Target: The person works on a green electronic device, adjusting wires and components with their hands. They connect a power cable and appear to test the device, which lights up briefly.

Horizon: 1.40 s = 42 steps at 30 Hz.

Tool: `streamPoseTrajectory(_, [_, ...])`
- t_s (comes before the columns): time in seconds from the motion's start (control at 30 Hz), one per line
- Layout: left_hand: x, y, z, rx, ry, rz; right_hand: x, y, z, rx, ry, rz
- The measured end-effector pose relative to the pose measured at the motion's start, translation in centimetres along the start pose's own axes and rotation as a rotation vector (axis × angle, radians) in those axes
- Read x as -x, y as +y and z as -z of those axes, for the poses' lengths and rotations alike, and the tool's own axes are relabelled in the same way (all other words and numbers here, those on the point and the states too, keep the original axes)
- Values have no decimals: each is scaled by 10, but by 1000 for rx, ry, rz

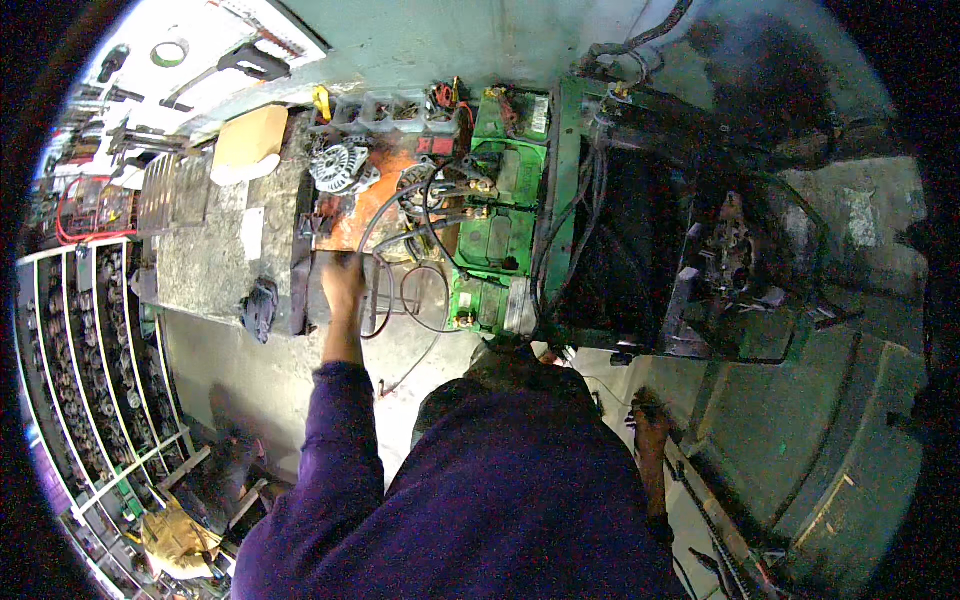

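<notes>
My left hand (343, 285) reaches forward to the front edge of the workbench, beside a dark panel (318, 272). Its fingers are blurred against the dark, and I cannot make out a hold. Beyond it an alternator (341, 168) lies on the rusty orange bench top (352, 218). A second round, coil-like part (416, 190) sits to its right, with black cables running past it to green batteries (496, 238). Low at my right side is my right hand (650, 425), partly in shadow, near a dark shape; whether it holds anything is unclear.
A dark metal frame with a radiator-like panel (625, 240) stands right of the batteries. Racks of parts (100, 350) line the left. A dark glove-like item (260, 308) hangs at the bench edge. Cardboard (250, 140) lies behind. A cable (412, 365) trails on the floor.
</notes>
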State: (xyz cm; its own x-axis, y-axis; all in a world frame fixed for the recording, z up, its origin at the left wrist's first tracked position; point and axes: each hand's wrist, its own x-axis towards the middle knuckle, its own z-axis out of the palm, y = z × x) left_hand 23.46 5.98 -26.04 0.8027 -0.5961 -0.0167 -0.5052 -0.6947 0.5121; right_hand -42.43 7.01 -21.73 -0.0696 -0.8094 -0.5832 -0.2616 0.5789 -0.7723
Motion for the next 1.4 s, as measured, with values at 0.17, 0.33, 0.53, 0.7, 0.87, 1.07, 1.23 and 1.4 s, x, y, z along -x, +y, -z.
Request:
streamPoseTrajectory(0.17, [165,-128,-52,112,-723,382,-27,58,15,-135,37,-349])
streamPoseTrajectory(0.33, [255,-142,-51,204,-973,656,-59,144,59,-557,-554,-708])
streamPoseTrajectory(0.53, [261,-114,-27,556,-633,755,-77,182,86,83,-371,-480])
streamPoseTrajectory(0.7, [290,-102,-4,569,-609,601,-83,140,80,600,-338,-218])
streamPoseTrajectory(0.87, [332,-138,8,497,-683,639,-109,182,79,373,-133,-390])
streamPoseTrajectory(1.07, [355,-207,19,528,-841,799,-143,312,55,-321,-509,-58])
streamPoseTrajectory(1.23, [324,-221,35,644,-637,923,-125,272,15,1738,-843,572])
streamPoseTrajectory(1.4, [301,-236,65,747,-512,883,-95,153,-62,1814,-669,704])
